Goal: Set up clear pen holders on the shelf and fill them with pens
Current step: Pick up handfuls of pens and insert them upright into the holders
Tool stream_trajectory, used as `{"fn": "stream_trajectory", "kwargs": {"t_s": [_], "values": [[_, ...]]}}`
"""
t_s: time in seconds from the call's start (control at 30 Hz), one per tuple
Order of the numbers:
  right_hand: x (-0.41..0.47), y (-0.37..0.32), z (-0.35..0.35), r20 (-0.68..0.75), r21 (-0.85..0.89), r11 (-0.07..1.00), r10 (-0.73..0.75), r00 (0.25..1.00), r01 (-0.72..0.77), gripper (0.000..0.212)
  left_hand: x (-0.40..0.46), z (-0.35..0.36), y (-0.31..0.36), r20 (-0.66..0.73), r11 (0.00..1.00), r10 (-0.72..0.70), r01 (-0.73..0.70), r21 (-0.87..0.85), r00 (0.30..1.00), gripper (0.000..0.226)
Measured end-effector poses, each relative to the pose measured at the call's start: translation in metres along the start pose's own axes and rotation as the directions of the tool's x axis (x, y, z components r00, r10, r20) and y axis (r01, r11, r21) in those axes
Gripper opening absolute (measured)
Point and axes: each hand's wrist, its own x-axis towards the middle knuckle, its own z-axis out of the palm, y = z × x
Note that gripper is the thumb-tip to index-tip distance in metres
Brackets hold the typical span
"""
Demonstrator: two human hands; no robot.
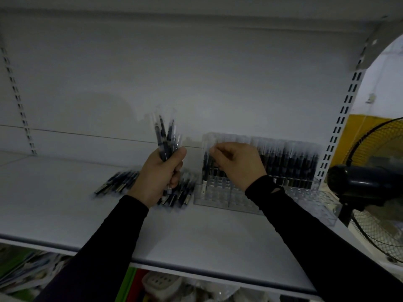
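Note:
My left hand (160,174) grips a bunch of dark pens (166,137) upright above the white shelf (65,203). My right hand (236,162) pinches the clear cap of a single pen (205,168) that stands in the left end of a clear pen holder (218,197). Behind that hand, the back rows of the holder are packed with upright dark pens (290,162). Another clear holder (316,201) sits to the right, its front slots bare. Loose pens lie flat on the shelf in a pile (115,182) left of my left hand and in another pile (181,196) under it.
A black standing fan (370,184) stands close to the shelf's right end. A slotted upright (340,127) rises at the right, another upright (19,99) at the left. An upper shelf (196,9) hangs overhead. Coloured goods (135,282) fill the shelf below.

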Motion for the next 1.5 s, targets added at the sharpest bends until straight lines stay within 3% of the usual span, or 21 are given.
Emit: {"fn": "stream_trajectory", "kwargs": {"t_s": [0.23,0.5,0.67,0.8,0.97,1.07,1.33,1.5], "values": [[-0.002,-0.003,0.0,0.051,-0.073,0.997,-0.024,0.998,0.027,0.025,-0.002,0.003,0.003,0.03,1.0,-0.009,0.01,-0.025,1.0,0.024],[-0.008,-0.002,0.003,0.076,-0.088,0.996,0.021,0.997,-0.014,0.025,-0.004,0.0,0.003,0.1,1.0,0.002,-0.002,-0.005,0.995,0.029],[-0.009,-0.005,-0.002,-0.044,0.197,0.974,0.119,0.992,-0.108,0.021,-0.011,0.003,0.007,0.264,0.999,-0.031,0.041,-0.03,0.964,0.033],[-0.012,-0.015,-0.008,0.065,0.424,0.887,0.17,0.983,-0.181,0.015,-0.013,0.006,0.008,0.33,0.996,-0.056,0.074,-0.043,0.942,0.057],[-0.016,-0.022,-0.008,0.215,0.432,0.884,0.092,0.972,-0.179,0.018,-0.015,0.007,0.007,0.372,0.997,-0.067,0.073,-0.002,0.926,0.035],[-0.015,-0.02,-0.008,0.204,0.47,0.855,0.137,0.969,-0.22,0.016,-0.016,0.009,0.007,0.349,0.997,-0.049,0.065,-0.035,0.936,0.042],[-0.004,-0.014,-0.017,0.095,0.633,0.721,0.289,0.953,-0.282,0.01,-0.009,0.009,0.004,0.251,0.988,-0.031,0.067,-0.138,0.967,0.019],[0.003,-0.013,-0.019,0.059,0.738,0.616,0.346,0.936,-0.275,0.01,-0.007,0.006,0.002,0.198,0.991,-0.056,0.078,-0.105,0.979,0.015]]}}
